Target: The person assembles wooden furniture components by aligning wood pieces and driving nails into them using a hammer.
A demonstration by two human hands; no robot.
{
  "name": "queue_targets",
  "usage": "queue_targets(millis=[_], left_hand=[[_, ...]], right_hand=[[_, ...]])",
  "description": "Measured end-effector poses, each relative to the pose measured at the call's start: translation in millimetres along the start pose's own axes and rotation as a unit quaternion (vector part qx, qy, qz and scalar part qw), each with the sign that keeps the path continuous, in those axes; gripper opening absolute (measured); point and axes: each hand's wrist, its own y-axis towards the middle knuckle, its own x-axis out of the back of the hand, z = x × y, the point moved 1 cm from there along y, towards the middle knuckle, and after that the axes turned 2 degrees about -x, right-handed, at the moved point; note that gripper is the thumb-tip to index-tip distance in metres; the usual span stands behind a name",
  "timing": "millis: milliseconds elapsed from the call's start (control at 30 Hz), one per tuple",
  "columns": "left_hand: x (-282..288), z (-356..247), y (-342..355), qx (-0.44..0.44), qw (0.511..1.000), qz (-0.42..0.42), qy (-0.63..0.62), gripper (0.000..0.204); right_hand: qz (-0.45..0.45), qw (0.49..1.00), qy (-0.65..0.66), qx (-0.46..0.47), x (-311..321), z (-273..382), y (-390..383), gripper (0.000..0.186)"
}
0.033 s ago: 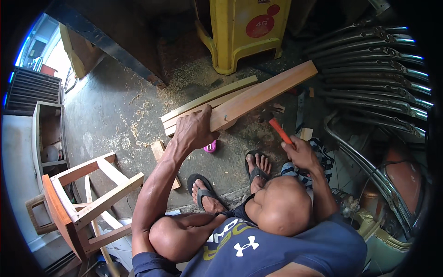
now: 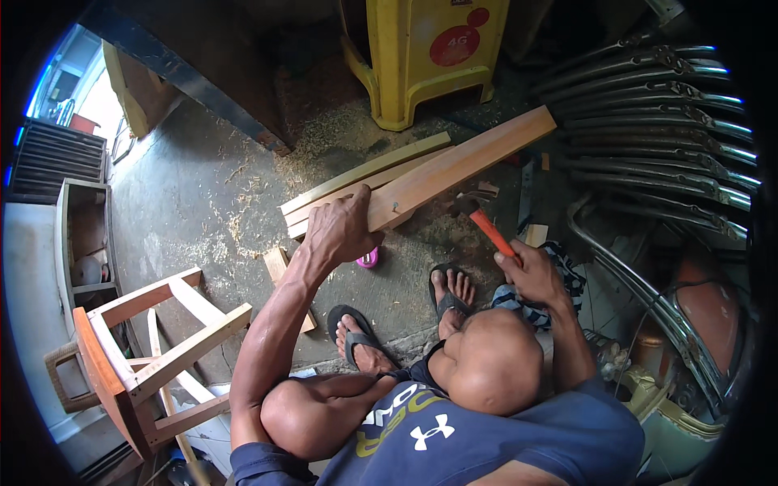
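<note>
Left hand (image 2: pixel 344 231) clamped on wooden plank (image 2: pixel 454 168), resting across other boards (image 2: pixel 356 180) above sawdusty floor (image 2: pixel 194 202). Right hand (image 2: pixel 527 271) gripping orange-handled hammer (image 2: pixel 486 227). Could smash fingers so close, or plank might slip sideways.

Nothing has changed between the two pictures: they show the same instant. The left hand (image 2: pixel 344 231) is in the same place on the wooden plank (image 2: pixel 454 174), and the right hand (image 2: pixel 531 271) holds the orange-handled hammer (image 2: pixel 486 227) as before.
</note>
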Motion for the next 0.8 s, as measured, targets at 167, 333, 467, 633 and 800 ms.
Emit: queue_targets(millis=[167, 333, 467, 633, 800], left_hand=[[0, -9, 5, -0.001, 1.000, 0.009, 0.000, 0.059], [3, -13, 7, 0.005, 1.000, 0.008, -0.006, 0.056], [5, -15, 7, 0.011, 1.000, 0.027, -0.001, 0.059], [2, -7, 1, 0.003, 1.000, -0.002, -0.012, 0.054], [-1, -11, 1, 0.003, 1.000, -0.004, -0.007, 0.052]], right_hand=[[-0.108, 0.971, 0.043, 0.209, -1, 66, -43, 0.030], [-0.126, 0.952, -0.031, 0.276, -8, 77, -31, 0.029], [-0.111, 0.942, -0.146, 0.280, -9, 81, -21, 0.031], [-0.128, 0.920, 0.225, 0.294, 38, 134, -76, 0.045], [-0.123, 0.949, -0.175, 0.233, -18, 71, -28, 0.031]])
